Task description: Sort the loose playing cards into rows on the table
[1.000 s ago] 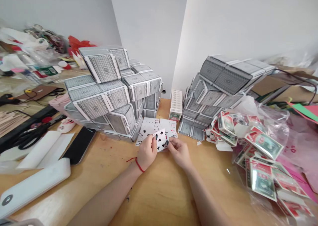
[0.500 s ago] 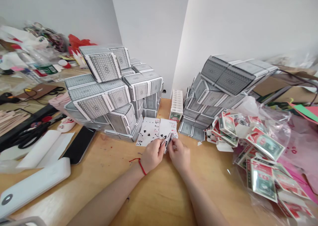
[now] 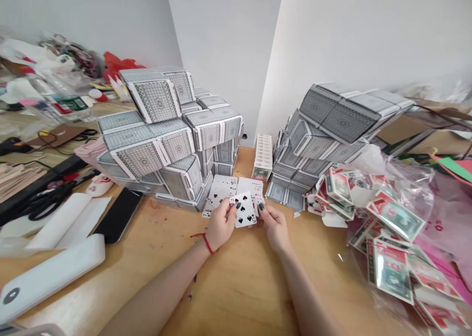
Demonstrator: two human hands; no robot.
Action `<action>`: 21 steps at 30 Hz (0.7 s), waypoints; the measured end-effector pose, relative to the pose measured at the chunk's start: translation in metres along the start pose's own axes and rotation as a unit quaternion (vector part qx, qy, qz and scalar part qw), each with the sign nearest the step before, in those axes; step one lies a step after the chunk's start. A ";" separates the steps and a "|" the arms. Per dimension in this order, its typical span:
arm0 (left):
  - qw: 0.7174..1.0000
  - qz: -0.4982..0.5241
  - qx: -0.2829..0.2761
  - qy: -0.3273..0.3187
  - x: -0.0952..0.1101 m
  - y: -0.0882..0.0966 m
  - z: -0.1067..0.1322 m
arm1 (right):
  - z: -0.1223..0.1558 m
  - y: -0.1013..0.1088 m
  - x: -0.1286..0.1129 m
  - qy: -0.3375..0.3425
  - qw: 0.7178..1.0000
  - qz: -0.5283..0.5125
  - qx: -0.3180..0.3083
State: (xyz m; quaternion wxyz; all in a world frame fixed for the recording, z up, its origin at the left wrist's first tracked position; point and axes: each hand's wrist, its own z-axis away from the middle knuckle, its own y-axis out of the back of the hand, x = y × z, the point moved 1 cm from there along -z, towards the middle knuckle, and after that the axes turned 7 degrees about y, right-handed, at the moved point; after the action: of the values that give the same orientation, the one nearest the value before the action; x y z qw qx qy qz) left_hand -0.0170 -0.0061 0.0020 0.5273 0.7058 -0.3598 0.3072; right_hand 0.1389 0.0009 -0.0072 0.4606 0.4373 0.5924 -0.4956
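My left hand [image 3: 222, 224], with a red string on its wrist, pinches a five of spades playing card [image 3: 244, 211] that faces up toward me. My right hand [image 3: 274, 223] is just right of it, thumb pressed on a second playing card [image 3: 260, 210], which is mostly covered by the fingers. Beneath and beyond both hands, face-up cards [image 3: 220, 187] lie in overlapping rows on the wooden table. Behind them stands a row of boxed card decks [image 3: 262, 154].
Stacked blocks made of folded grey-backed cards [image 3: 147, 144] rise on the left, and another stack [image 3: 332, 114] on the right. Torn card boxes [image 3: 391, 264] lie in clear plastic at right. A black phone [image 3: 117, 215], scissors [image 3: 47, 198] and a white device [image 3: 55, 277] are at left.
The cards held close together between both hands have come apart. The five of spades now lies flat toward me in my left hand, and my right hand has moved slightly right.
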 end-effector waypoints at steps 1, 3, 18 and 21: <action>1.000 0.013 0.001 0.011 -0.001 0.001 -0.001 | -0.001 0.000 0.001 -0.039 0.998 -0.054 -0.023; 0.999 0.032 -0.003 0.016 -0.003 0.002 -0.001 | -0.002 0.000 0.001 -0.098 0.984 -0.133 -0.059; 0.982 0.020 0.010 -0.187 0.006 0.010 0.007 | -0.001 -0.010 0.002 -0.065 0.997 -0.029 -0.016; 0.989 0.073 -0.009 -0.126 0.011 0.009 0.006 | 0.000 -0.013 0.001 -0.020 1.000 0.022 -0.005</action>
State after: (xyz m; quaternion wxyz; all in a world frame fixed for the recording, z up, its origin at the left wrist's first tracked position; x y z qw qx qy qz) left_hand -0.0187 -0.0153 0.0140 0.4604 0.7060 -0.4768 0.2496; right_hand 0.1260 -0.0004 -0.0059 0.4857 0.4376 0.5757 -0.4910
